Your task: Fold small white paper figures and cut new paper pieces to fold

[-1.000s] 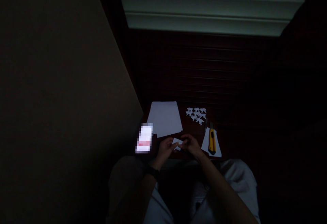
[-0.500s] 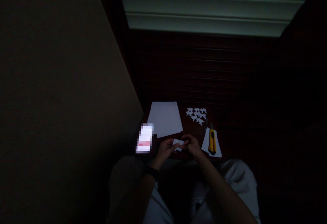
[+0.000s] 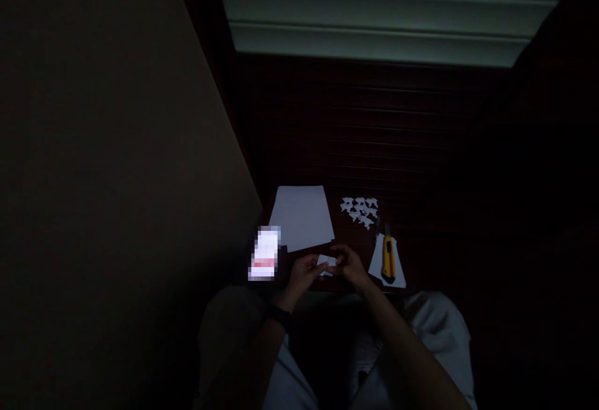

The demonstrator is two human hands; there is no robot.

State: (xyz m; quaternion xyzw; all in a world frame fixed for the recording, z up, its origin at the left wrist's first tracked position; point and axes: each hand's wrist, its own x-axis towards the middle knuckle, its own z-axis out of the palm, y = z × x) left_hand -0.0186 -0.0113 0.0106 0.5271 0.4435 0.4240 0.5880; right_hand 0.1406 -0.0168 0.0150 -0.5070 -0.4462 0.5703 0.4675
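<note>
In a dim scene, both my hands meet over the near edge of a small dark table (image 3: 349, 238). My left hand (image 3: 304, 273) and my right hand (image 3: 350, 266) are both closed on a small white piece of paper (image 3: 326, 262) held between their fingertips. A dark band sits on my left wrist. A stack of white sheets (image 3: 302, 216) lies just beyond my left hand. Several small folded white paper shapes (image 3: 359, 209) are clustered at the far right of the table.
A yellow utility knife (image 3: 388, 259) lies on a white scrap at the right of my right hand. A lit phone screen (image 3: 265, 253) rests at the table's left edge. A tan wall fills the left; dark slatted panelling rises behind.
The small paper piece looks slightly narrower between my fingertips than a second ago. My hands stay in the same spot.
</note>
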